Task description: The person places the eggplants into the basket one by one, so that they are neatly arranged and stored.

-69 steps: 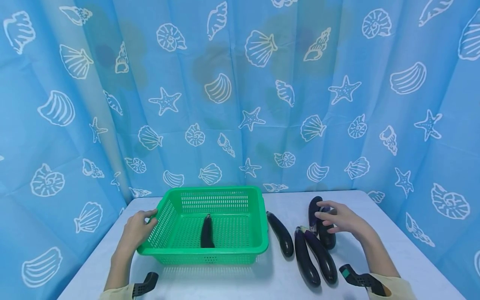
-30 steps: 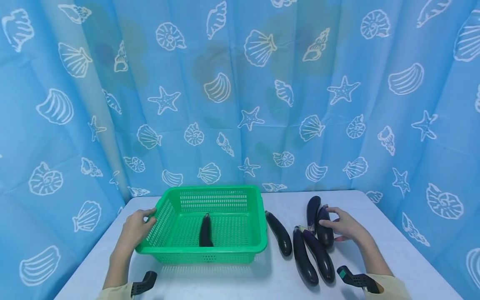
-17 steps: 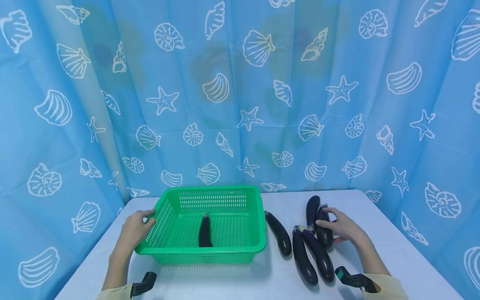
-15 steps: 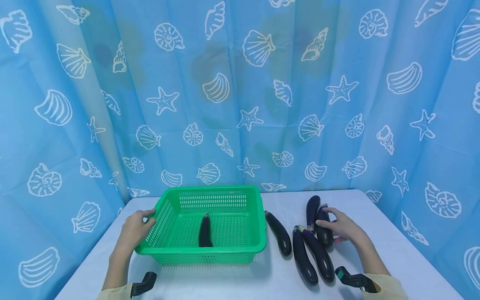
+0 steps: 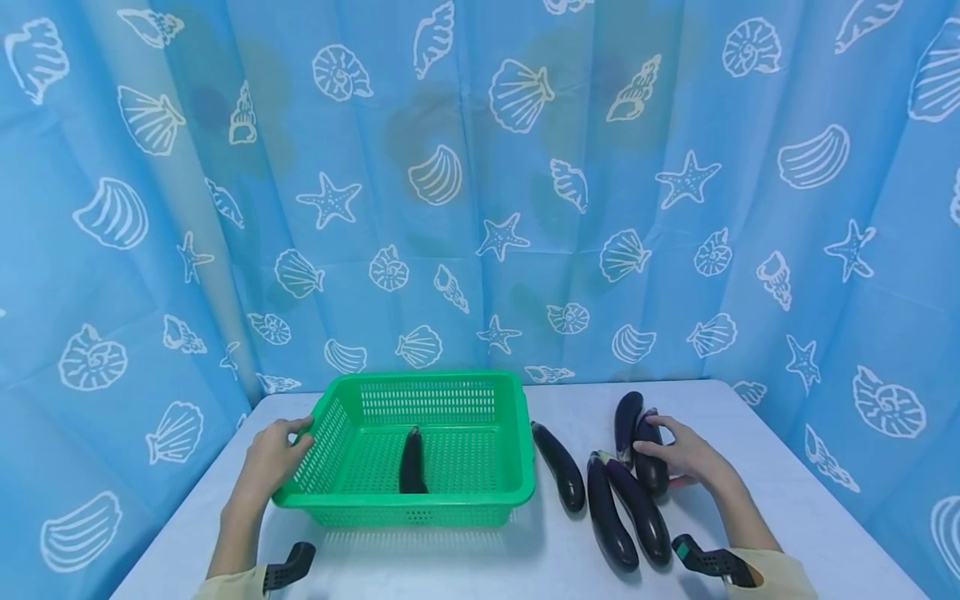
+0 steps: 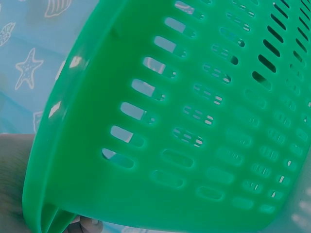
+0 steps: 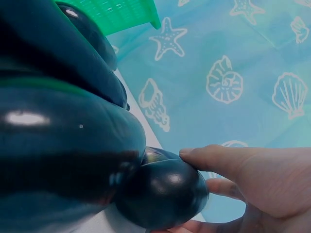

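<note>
My left hand (image 5: 270, 458) grips the left rim of a green plastic basket (image 5: 420, 500); in the left wrist view, its fingertips (image 6: 90, 224) show below that rim. One dark eggplant (image 5: 412, 462) lies inside the basket. On the right of the table, my right hand (image 5: 686, 454) holds the rightmost eggplant (image 5: 654, 475) of a cluster, thumb on the near side and fingers around the far side. That eggplant (image 7: 165, 194) lies between thumb and fingers in the right wrist view. Another eggplant (image 5: 627, 417) lies against its left side.
Two eggplants lie side by side in front, the left one (image 5: 611, 521) and the right one (image 5: 645, 517). A single eggplant (image 5: 558, 467) rests just right of the basket. The white tabletop (image 5: 420, 571) ends at a blue shell-patterned curtain (image 5: 465, 208).
My right hand has come down from above the cluster and taken hold of the rightmost eggplant, barely moving in the last half second. My left hand and the basket have stayed in place.
</note>
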Action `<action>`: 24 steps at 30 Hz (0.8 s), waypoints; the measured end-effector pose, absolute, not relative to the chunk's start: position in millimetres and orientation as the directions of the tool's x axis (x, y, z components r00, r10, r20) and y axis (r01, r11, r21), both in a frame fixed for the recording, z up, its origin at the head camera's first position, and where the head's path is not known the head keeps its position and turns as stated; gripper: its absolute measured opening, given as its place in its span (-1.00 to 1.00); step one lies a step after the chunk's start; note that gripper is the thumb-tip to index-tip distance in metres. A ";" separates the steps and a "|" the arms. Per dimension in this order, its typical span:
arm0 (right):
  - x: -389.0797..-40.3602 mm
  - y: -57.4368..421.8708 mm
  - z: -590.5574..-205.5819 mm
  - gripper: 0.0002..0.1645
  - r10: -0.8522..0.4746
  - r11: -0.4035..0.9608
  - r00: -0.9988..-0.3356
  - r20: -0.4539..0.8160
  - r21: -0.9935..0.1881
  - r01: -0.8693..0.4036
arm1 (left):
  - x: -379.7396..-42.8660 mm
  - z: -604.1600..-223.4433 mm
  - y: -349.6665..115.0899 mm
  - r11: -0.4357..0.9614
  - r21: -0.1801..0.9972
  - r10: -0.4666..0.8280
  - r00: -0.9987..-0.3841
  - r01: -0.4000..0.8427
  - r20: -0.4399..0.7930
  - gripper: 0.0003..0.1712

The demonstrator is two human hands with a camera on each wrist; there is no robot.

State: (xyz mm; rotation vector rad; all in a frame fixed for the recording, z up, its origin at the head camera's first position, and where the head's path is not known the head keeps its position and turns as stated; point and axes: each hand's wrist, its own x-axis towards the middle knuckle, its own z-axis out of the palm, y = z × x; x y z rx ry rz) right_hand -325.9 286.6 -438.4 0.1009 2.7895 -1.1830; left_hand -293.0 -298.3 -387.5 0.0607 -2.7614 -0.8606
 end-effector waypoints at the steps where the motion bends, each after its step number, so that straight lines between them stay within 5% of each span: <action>1: -325.7 286.8 -438.5 -0.01 0.018 0.694 -0.992 -0.128 -0.712 0.104 | -293.0 -387.4 -298.2 0.825 0.563 -0.111 -0.968 0.035 0.223 -0.48; 24: -327.2 288.8 -439.7 0.09 0.015 0.672 -0.985 -0.171 -0.728 0.137 | -293.4 -388.0 -298.9 0.825 0.564 -0.114 -0.967 0.037 0.229 -0.49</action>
